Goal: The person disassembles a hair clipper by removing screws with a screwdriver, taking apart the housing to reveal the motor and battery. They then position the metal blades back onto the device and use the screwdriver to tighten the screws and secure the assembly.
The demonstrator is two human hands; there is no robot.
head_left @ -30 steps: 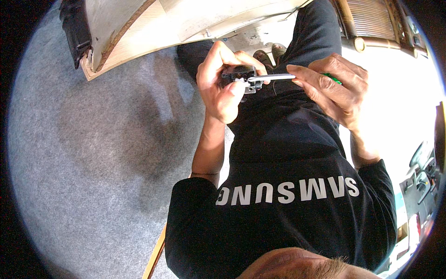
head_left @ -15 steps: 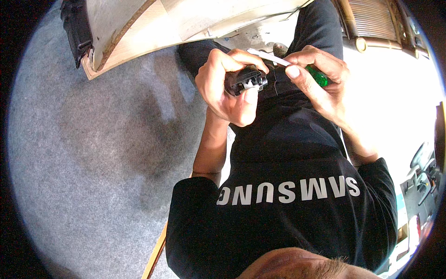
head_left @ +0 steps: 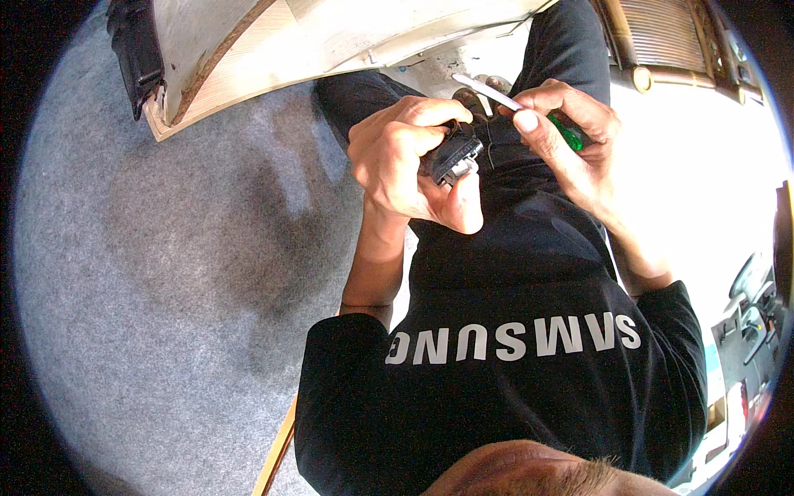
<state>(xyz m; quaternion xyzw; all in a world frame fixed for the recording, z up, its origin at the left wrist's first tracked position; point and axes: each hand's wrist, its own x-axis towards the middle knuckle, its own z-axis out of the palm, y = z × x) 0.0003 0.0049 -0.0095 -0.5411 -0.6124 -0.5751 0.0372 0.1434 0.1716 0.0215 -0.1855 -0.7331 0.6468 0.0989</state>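
Observation:
Above my lap, my left hand (head_left: 405,165) is closed round a small black plastic part (head_left: 457,157), its thumb beneath and fingers over the top. A pale grey or metallic piece shows at the part's lower side; its exact kind I cannot make out. My right hand (head_left: 571,136) grips a screwdriver with a green handle (head_left: 566,133), mostly hidden in the palm. Its light shaft (head_left: 484,88) passes between thumb and forefinger and points up and to the left. The tip is apart from the black part.
A table with a pale wooden edge (head_left: 223,91) curves across the top, a black object (head_left: 136,62) at its left end. Grey carpet (head_left: 182,248) lies to the left. A bamboo-framed piece (head_left: 662,41) stands at upper right. Several blurred items sit at the right rim.
My left hand has turned the black part, so another face shows, and its thumb has shifted down. The screwdriver tip has moved slightly up and away from the part.

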